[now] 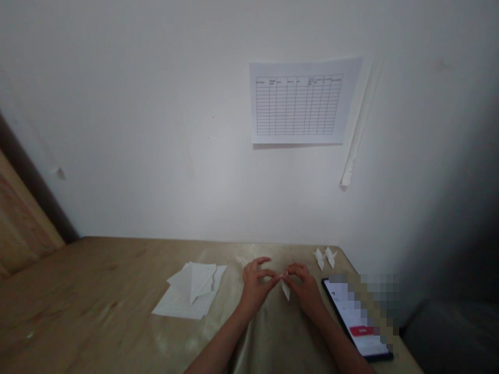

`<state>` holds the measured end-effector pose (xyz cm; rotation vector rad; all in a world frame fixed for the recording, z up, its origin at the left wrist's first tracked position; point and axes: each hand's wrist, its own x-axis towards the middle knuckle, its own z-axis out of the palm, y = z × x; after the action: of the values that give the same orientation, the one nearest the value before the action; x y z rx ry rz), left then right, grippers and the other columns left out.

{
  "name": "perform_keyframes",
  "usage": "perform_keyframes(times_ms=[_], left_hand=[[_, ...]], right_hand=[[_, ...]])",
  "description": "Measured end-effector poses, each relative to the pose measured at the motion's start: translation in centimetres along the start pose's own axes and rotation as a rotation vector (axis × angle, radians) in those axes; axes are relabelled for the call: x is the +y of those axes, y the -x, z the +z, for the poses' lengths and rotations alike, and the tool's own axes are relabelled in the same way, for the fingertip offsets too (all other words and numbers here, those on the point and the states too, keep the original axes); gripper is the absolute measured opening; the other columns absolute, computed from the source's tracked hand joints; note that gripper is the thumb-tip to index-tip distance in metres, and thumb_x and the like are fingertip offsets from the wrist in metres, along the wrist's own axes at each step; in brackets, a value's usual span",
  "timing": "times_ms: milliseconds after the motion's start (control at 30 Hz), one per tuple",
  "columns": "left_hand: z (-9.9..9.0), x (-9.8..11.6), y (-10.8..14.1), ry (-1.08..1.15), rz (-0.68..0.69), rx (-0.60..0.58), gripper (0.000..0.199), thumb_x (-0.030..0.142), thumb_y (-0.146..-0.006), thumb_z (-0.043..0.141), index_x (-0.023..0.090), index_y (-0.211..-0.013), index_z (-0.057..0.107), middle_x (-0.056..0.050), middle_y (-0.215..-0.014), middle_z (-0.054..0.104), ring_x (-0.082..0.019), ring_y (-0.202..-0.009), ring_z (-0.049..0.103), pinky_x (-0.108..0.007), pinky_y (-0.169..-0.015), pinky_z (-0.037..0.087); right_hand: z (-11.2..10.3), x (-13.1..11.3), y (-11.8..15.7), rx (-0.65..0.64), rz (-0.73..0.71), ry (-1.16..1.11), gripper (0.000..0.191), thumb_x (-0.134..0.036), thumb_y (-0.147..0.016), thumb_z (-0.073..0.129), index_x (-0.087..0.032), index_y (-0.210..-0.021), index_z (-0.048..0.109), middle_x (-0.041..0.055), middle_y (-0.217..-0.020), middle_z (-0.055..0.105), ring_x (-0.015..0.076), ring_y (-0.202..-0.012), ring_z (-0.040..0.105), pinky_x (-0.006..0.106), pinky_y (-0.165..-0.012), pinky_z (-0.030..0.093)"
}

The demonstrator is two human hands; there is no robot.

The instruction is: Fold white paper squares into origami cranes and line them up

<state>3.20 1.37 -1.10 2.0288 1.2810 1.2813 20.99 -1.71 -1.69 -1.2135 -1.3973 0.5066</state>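
Observation:
Between my two hands is a small piece of folded white paper [286,291], its pointed end hanging down toward me. My left hand [256,280] pinches its upper part between thumb and index finger, while another finger stretches away. From the other side my right hand [306,288] grips the same paper with thumb and fingertips, which hide most of its upper folds. Two small folded paper figures [319,258], with pointed tips, stand near the back right corner of the table. Left of my hands lies a loose pile of white paper sheets [183,304], some of them folded.
A tablet or large phone [351,317] with a lit screen lies by the right table edge, partly blurred out. The table [97,301] has a shiny brownish cover and meets a white wall. A printed grid sheet [300,109] hangs there. Something wooden [23,218] stands at left.

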Motion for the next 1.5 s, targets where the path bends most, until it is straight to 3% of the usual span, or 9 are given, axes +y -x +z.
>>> perform_keyframes(times_ms=[233, 967, 1267, 1500], left_hand=[[0.2, -0.1, 0.0, -0.003, -0.011, -0.024, 0.010, 0.040, -0.074, 0.082, 0.031, -0.073, 0.080, -0.004, -0.127, 0.067, -0.030, -0.121, 0.056, -0.054, -0.108, 0.040], [0.0, -0.4, -0.1, 0.020, -0.021, -0.018, 0.009, 0.039, -0.072, 0.084, 0.032, -0.076, 0.081, -0.004, -0.129, 0.067, -0.030, -0.122, 0.057, -0.053, -0.109, 0.042], [-0.1, -0.2, -0.1, 0.095, 0.048, -0.024, 0.005, 0.035, -0.073, 0.084, 0.031, -0.075, 0.081, -0.004, -0.142, 0.055, -0.029, -0.122, 0.054, -0.052, -0.107, 0.045], [-0.3, 0.2, -0.1, 0.075, 0.020, -0.001, 0.005, 0.037, -0.075, 0.083, 0.032, -0.076, 0.082, -0.006, -0.140, 0.057, -0.029, -0.121, 0.055, -0.053, -0.107, 0.044]], right_hand=[[0.1, -0.2, 0.0, -0.042, -0.011, 0.010, 0.034, -0.058, -0.078, 0.069, -0.024, -0.078, 0.070, 0.0060, -0.092, 0.068, 0.0246, -0.097, 0.062, 0.040, -0.094, 0.050], [0.2, 0.4, 0.1, -0.054, 0.037, 0.021, 0.036, -0.060, -0.078, 0.068, -0.025, -0.079, 0.074, 0.0088, -0.102, 0.066, 0.0271, -0.106, 0.061, 0.043, -0.099, 0.048], [0.5, 0.8, 0.2, -0.053, 0.026, 0.015, 0.032, -0.056, -0.078, 0.068, -0.025, -0.081, 0.073, 0.0083, -0.100, 0.065, 0.0265, -0.104, 0.061, 0.042, -0.100, 0.048], [0.3, 1.0, 0.0, -0.019, 0.058, 0.012, 0.034, -0.057, -0.076, 0.070, -0.024, -0.081, 0.075, 0.0089, -0.101, 0.064, 0.0279, -0.106, 0.060, 0.043, -0.101, 0.046]])
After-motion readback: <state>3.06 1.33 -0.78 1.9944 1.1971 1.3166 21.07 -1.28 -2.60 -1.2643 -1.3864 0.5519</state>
